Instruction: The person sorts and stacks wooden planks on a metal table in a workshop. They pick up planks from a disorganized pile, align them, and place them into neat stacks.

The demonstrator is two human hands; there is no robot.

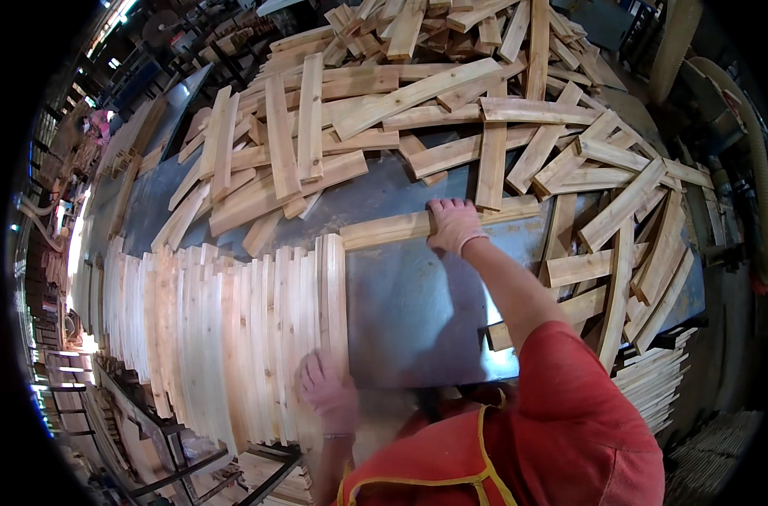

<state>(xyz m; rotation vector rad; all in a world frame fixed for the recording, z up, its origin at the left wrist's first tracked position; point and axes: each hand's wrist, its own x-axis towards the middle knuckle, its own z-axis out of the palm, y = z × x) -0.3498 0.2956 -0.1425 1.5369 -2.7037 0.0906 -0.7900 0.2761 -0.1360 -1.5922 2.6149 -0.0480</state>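
Observation:
My right hand [455, 226], in a pinkish glove, is closed over a wooden board [388, 229] that lies crosswise on the grey metal tabletop [413, 312]. The board's left end meets the far end of a row of boards. My left hand [329, 395], gloved too and slightly blurred, rests with its fingers stretched out at the near end of that row, by the rightmost board [333, 295]. The row of upright-set boards [223, 337] stands packed side by side, their ends uneven.
Loose boards [434, 93] lie heaped across the far side of the table. More boards [620, 253] are piled crisscross at the right. Thin strips [658, 379] are stacked below the table's right edge. A ribbed hose [763, 185] hangs at the far right.

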